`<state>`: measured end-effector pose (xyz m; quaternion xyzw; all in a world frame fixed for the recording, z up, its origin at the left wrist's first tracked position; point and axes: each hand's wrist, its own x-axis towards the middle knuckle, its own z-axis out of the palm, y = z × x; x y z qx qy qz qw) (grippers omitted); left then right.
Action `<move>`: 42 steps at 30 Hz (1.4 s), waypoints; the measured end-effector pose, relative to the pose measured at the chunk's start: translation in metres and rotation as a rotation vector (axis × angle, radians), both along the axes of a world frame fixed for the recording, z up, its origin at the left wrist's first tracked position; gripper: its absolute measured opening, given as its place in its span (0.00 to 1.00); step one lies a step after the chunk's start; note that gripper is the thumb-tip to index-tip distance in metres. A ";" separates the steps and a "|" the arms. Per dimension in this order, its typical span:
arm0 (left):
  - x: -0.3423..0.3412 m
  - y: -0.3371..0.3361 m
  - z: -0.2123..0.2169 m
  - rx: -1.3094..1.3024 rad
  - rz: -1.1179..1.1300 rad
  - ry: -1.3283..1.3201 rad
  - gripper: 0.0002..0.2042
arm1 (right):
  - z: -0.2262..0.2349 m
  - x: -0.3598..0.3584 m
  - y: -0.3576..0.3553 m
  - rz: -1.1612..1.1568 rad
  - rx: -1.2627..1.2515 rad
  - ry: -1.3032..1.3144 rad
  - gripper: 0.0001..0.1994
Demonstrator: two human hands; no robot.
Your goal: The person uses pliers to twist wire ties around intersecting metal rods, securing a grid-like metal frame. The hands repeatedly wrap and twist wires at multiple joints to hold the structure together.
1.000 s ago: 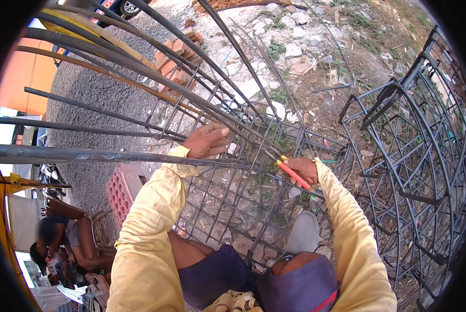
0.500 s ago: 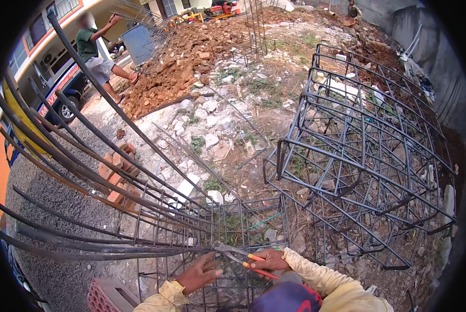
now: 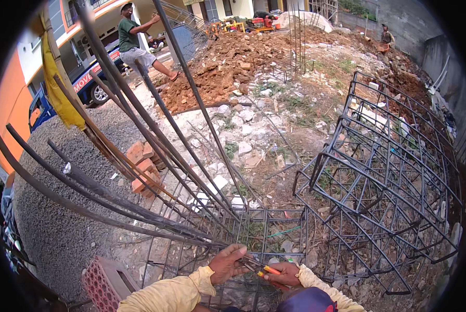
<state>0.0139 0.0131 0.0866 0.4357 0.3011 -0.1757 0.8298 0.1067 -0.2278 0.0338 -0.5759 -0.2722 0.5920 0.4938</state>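
My right hand (image 3: 284, 274) is closed around the red-orange handles of a pair of pincers (image 3: 270, 270). Their metal head lies by the fingers of my left hand (image 3: 228, 264), over a steel rebar cage (image 3: 287, 235). My left thumb sticks up and the fingers curl beside the tool; whatever they pinch is hidden. Long dark rebars (image 3: 155, 221) run from the upper left down to a bundle right at my left hand. Both forearms are in yellow sleeves.
More stacked rebar cages (image 3: 378, 171) lie on the right. At left are a gravel heap (image 3: 51, 192), loose bricks (image 3: 145, 166), a hollow block (image 3: 103, 283) and a yellow cloth (image 3: 61, 93) on upright bars. A person in a green shirt (image 3: 131, 36) stands beyond; another person (image 3: 386, 36) is far off.
The view has swung, so the scene sits further right. My left hand has gone from spread fingers beside the bars to curled fingers at the pincers' head. The right hand keeps the pincers.
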 end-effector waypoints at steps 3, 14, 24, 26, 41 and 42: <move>0.012 0.000 -0.012 0.114 -0.180 -0.049 0.13 | 0.005 0.001 -0.014 0.000 -0.064 -0.007 0.15; 0.002 0.011 -0.027 0.380 -0.817 -0.054 0.21 | -0.002 0.005 -0.022 0.102 -0.107 -0.112 0.23; -0.003 0.020 -0.039 0.833 -1.052 -0.067 0.38 | -0.015 0.029 -0.045 0.114 -0.267 -0.508 0.15; -0.002 0.017 -0.044 0.806 -1.073 -0.039 0.37 | -0.032 0.036 -0.065 0.010 -0.257 -0.477 0.15; 0.027 -0.031 -0.096 0.318 -0.184 0.283 0.40 | -0.074 0.069 -0.075 -0.150 -0.506 -1.009 0.16; 0.036 -0.040 -0.102 0.250 -0.062 0.287 0.40 | -0.072 0.074 -0.080 -0.118 -0.526 -1.004 0.16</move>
